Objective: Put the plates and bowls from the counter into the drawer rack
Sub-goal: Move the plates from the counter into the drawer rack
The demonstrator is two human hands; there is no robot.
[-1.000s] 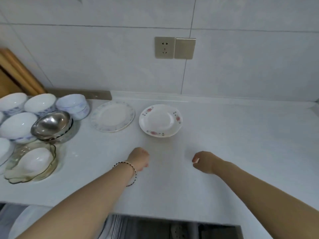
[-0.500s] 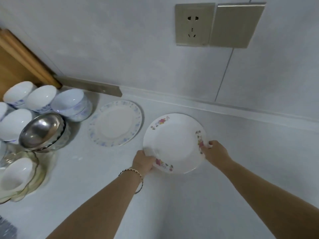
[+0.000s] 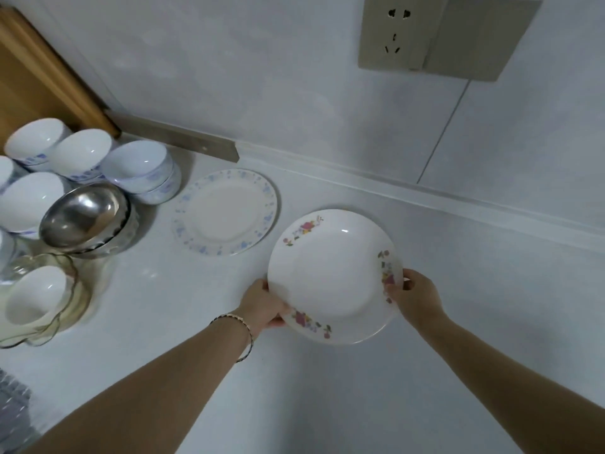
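A white plate with red flower prints (image 3: 330, 273) is held between both hands, tilted and raised a little off the counter. My left hand (image 3: 263, 306) grips its lower left rim; my right hand (image 3: 414, 294) grips its right rim. To its left a white plate with pale blue flowers (image 3: 226, 211) lies flat on the counter. Further left stand several white bowls with blue patterns (image 3: 139, 167), stacked steel bowls (image 3: 83, 217) and a white bowl inside a glass dish (image 3: 36, 298). The drawer rack is barely in view at the bottom left corner.
The white counter (image 3: 327, 388) runs to a tiled wall with a socket and switch plate (image 3: 393, 34) above. A wooden board (image 3: 29, 70) leans at the far left, with a metal strip (image 3: 176, 139) along the wall's foot.
Both hands reached forward from mid-counter and took the flowered plate by its rims; it has risen and tilted toward me. The camera moved closer to the wall.
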